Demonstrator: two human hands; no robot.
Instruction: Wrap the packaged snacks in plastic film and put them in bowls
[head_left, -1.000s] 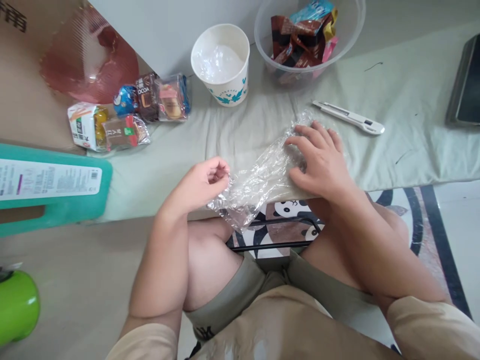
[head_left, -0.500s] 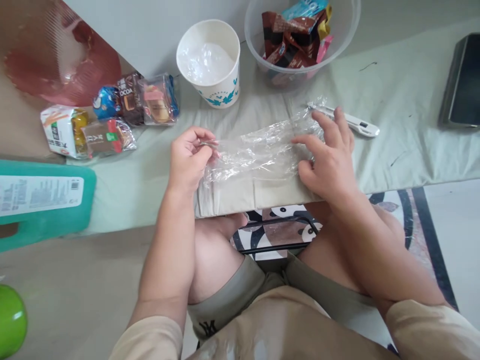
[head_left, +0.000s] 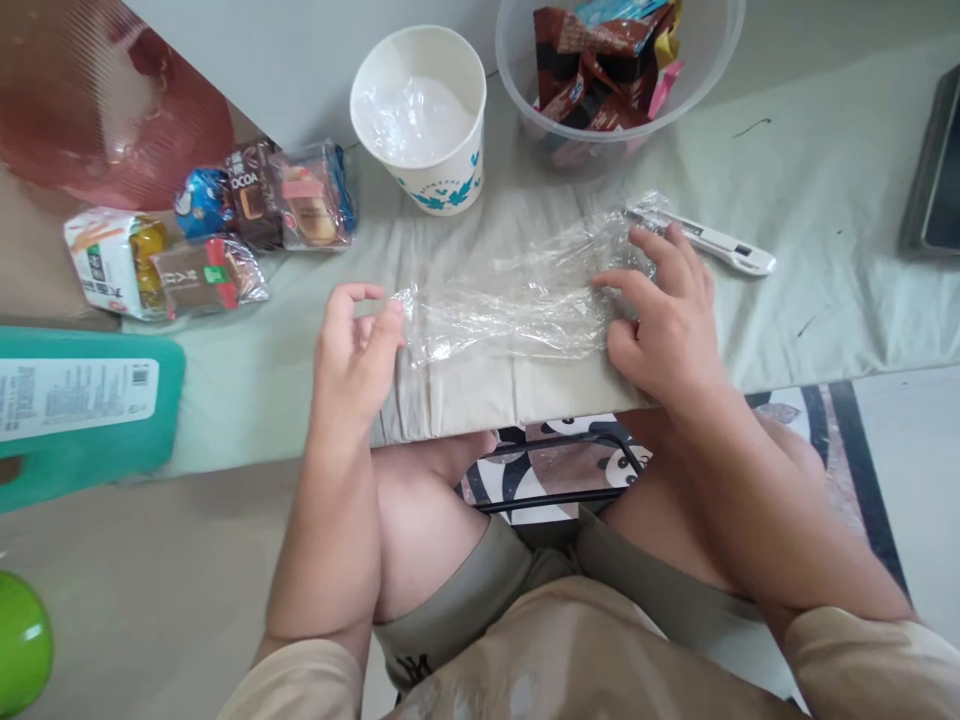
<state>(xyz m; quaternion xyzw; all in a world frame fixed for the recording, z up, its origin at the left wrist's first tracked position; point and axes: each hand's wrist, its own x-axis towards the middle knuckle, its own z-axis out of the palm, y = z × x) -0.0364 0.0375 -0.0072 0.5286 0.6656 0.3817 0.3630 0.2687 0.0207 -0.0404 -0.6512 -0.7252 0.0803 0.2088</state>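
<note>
A crinkled clear plastic bag [head_left: 510, 310] lies flat across the pale green cloth in front of me. At its left end is my left hand [head_left: 354, 350], thumb and index finger apart, the thumb tip right beside the bag's edge. My right hand [head_left: 667, 320] rests over the bag's right end, fingers spread and fingertips pressing it down; they cover part of that end. Just beyond those fingertips lies a white utility knife [head_left: 724, 248], its front end close to or under the plastic.
A paper cup [head_left: 442, 165] with clear plastic inside and a clear tub [head_left: 517, 100] of wrapped snacks stand behind the bag. Wrapped snacks [head_left: 259, 195] sit at left, near a teal container [head_left: 161, 400]. A dark phone-like object [head_left: 937, 170] is at far right.
My left hand has let go of the bag's left edge and shifted a little left, its fingers parting. My right hand stays on the bag. The view has shifted slightly.
</note>
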